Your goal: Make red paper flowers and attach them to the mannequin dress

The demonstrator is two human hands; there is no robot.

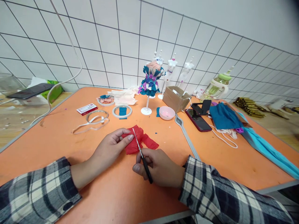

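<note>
My left hand (112,147) pinches the left edge of a crumpled piece of red crepe paper (132,147) between thumb and fingers. In my right hand (158,166) is a pair of scissors (145,163) with black handles, its thin metal blades pointing up and left. The blades lie over the red paper, their tip close to my left thumb. A strip of the red paper (150,142) reaches out to the right, beyond the blades. Both hands are just above the orange table (107,199).
Behind the hands are tape rolls (113,112), a red and white box (86,109), a decorated dress stand (146,110), a pink bowl (166,113) and a cardboard box (176,101). To the right lie a phone (198,120), blue paper (225,115) and a grey strip (189,140).
</note>
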